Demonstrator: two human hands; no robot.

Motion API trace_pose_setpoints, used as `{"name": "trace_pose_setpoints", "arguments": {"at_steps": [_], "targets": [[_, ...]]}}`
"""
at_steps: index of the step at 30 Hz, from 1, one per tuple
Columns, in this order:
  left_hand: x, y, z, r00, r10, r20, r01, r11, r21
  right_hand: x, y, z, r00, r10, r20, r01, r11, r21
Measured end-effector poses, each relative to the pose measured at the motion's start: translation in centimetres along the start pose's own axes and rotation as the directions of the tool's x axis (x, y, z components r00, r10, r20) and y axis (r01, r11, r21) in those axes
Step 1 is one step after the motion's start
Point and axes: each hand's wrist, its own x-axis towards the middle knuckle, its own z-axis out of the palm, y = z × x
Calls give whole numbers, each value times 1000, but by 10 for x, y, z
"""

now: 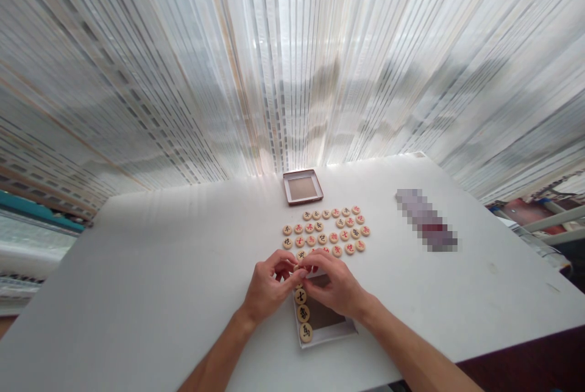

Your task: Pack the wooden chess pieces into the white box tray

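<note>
My left hand (270, 282) and my right hand (337, 285) meet over the far left corner of an open shallow box (329, 337). Their fingers are pinched round a small round wooden Chinese chess piece (298, 268), mostly covered by the fingertips. Along the box's left side lies a column of pieces with black characters, among them a horse piece (306, 332), an elephant piece (303, 313) and an advisor piece (300, 296). Another piece there is partly hidden beneath my hands. The brown bottom of the box shows to the right of the column.
Beyond my hands, several rows of chess pieces (333, 237) with red and black characters lie face up on the white table (159, 282). The box lid (303, 188) lies inside up behind them. A pixelated object (427, 221) is at the right. A striped sheer curtain (292, 63) hangs along the back edge.
</note>
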Motion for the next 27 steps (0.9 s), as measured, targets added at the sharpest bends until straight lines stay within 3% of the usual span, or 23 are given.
{"name": "trace_pose_setpoints", "arguments": {"at_steps": [27], "targets": [[-2,9,-1,996,38,85,-38,999,2,4,-11,-8,994,102,-25,-100,992,73]]}}
